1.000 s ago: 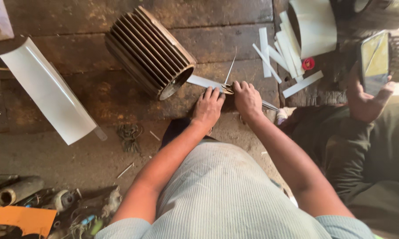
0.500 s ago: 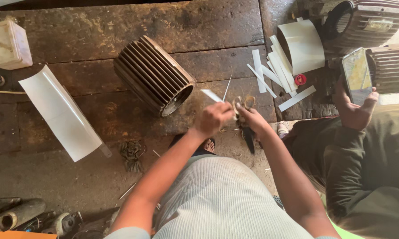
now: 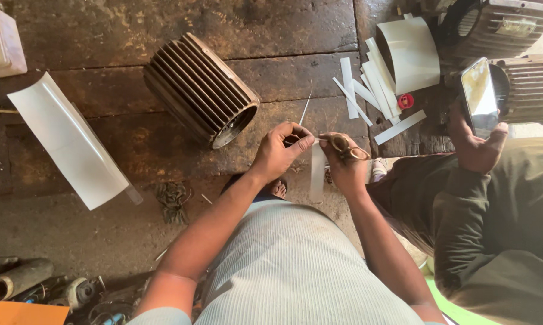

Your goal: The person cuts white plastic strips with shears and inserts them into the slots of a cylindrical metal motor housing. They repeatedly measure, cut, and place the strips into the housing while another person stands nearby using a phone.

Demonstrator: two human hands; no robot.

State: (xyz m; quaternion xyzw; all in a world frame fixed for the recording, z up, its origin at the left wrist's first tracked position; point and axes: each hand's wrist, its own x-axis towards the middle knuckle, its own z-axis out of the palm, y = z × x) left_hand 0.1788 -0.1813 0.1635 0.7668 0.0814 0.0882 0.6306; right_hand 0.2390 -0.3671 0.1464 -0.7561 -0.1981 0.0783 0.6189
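My left hand (image 3: 280, 150) pinches the top of a white paper strip (image 3: 317, 171) that hangs down between my hands. A pair of scissors (image 3: 344, 145) sits in my right hand (image 3: 345, 164), its blades at the strip's upper end next to my left fingertips. A thin white sliver (image 3: 306, 106) sticks up just above my left hand. A ribbed metal motor housing (image 3: 200, 90) lies on its side on the wooden floor, up and to the left of my hands.
A curved white sheet (image 3: 67, 143) lies far left. Several cut white strips (image 3: 368, 90), a curled white sheet (image 3: 411, 53) and a red cap (image 3: 406, 100) lie at upper right. Another person's hand holds a phone (image 3: 479, 96) at right, beside two finned motors (image 3: 512, 30). Tools clutter the lower left corner.
My hands have lifted off the floor and now hold the strip upright between them, scissors at its top. The view has shifted, with the housing lower and further left.
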